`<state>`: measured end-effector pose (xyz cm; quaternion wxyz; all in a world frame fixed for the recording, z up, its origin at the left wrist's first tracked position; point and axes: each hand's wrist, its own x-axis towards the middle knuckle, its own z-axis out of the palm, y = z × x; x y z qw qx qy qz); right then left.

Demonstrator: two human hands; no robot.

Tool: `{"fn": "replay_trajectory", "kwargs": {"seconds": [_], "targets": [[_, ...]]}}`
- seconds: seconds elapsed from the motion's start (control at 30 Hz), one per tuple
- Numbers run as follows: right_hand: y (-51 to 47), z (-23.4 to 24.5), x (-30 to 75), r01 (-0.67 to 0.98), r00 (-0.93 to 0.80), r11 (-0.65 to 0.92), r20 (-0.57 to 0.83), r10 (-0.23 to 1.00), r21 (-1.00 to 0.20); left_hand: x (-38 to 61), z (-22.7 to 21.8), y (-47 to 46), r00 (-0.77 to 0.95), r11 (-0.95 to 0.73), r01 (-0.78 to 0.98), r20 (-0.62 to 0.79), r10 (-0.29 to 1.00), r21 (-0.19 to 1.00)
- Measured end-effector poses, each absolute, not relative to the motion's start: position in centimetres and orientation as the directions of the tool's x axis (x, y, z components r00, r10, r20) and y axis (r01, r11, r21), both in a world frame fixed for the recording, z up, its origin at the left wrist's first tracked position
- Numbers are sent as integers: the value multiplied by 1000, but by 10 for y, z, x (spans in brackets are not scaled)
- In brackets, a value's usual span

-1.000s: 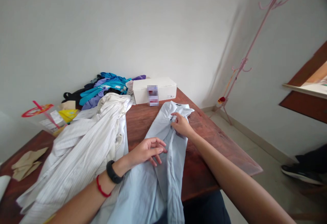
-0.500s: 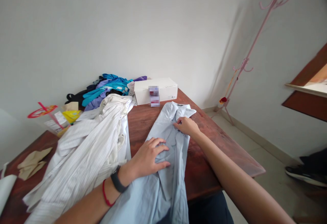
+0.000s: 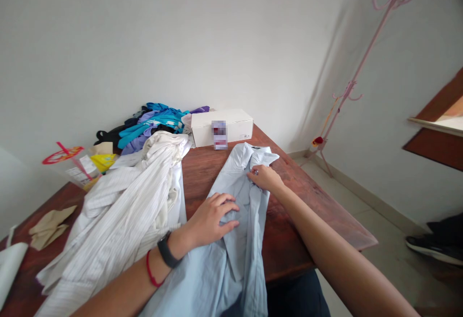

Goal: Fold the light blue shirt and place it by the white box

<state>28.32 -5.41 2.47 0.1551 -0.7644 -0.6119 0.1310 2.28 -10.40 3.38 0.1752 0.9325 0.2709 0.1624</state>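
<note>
A light blue shirt [image 3: 231, 249] lies lengthwise on the wooden table [image 3: 202, 167], its collar toward the back and its lower part hanging over the near edge. My left hand [image 3: 213, 215] rests on the shirt's middle with fingers spread. Near the collar, my right hand [image 3: 265, 177] pinches the shirt's right front edge between curled fingers. A dark band and a red cord circle my left wrist. To the left, several white and striped garments [image 3: 123, 215] are heaped in a long pile.
A white box [image 3: 235, 126] stands at the back, before a heap of blue, purple and black clothes [image 3: 155, 124]. Left are a plastic cup with a red straw [image 3: 77, 165] and a brown napkin [image 3: 52, 227]. A pink coat stand [image 3: 356, 73] rises beyond the table's right side.
The view has shifted very slightly. Both hands stay at nearly the same places on the shirt, the right still pinching its edge.
</note>
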Motion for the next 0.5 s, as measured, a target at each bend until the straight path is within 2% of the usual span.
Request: {"fn": "replay_trajectory", "kwargs": {"seconds": [0.5], "targets": [[-56,27,282,910,214,-200,-4,977,-362,23,34,-103,802,-788,439,207,560,431]]}}
